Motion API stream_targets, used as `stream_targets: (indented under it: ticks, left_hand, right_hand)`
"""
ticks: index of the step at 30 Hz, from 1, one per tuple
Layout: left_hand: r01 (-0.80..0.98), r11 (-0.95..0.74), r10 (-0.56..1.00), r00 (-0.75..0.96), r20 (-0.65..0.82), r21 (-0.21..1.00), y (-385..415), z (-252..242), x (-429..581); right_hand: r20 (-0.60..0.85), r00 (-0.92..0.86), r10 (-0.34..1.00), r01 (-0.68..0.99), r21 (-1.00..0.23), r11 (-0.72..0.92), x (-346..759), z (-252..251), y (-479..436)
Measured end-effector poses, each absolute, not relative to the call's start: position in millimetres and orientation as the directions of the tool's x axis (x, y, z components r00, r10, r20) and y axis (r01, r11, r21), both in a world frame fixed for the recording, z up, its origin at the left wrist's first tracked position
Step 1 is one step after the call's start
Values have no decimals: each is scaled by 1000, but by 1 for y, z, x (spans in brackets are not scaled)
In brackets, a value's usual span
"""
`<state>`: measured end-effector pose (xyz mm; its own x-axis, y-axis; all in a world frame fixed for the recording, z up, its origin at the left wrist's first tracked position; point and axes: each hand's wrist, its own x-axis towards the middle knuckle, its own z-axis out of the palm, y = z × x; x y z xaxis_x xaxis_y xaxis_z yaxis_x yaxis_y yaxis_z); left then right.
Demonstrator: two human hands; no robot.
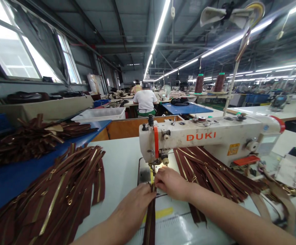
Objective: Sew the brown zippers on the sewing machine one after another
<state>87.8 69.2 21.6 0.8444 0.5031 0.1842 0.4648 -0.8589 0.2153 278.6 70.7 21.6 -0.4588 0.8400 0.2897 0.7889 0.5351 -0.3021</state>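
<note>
Here we see a dark brown zipper (150,217) with gold teeth lying lengthwise on the table (119,163) in front of the machine (209,136). Its far end sits right under the machine's needle, and its near end runs out of view towards us. It is a narrow strip and looks flat.

Left of the machine a big heap (53,200) of the same brown zippers spreads over the table edge. A second pile (209,170) lies under the machine's arm, to its right side. A yellow mark (163,213) on the table shows in front of the machine, just beside the zipper. Far behind the machine a person (145,100) in a white shirt sits with their back to us, and two thread cones (199,83) stand behind it on a stand. Nothing lies between the hands and the needle.

Our left hand (135,204) rests on the zipper in front of the machine, fingers drawn together and tips pinching the strip's far end. Our right hand (172,183) comes in from the machine's right, fingers curled tight, tips meeting the left hand's at the zipper just below the needle. Both hands touch each other there.
</note>
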Motion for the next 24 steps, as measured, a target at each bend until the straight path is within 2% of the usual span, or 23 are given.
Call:
stream_targets:
  ticks: [8,14,20,24]
  left_hand:
    - [365,-930,357,873,333,40,77,0,77]
    - [277,-953,243,940,238,-122,85,-4,72]
    - [293,-924,251,949,188,-247,83,-4,76]
    - [336,-911,296,937,186,-240,85,-7,77]
  right_hand:
    - [328,-430,841,779,-337,529,279,13,73]
    - [331,-424,843,789,-322,523,278,12,73]
    - [301,-381,874,822,-322,469,274,11,76]
    - [342,-318,884,803,-399,443,276,11,70]
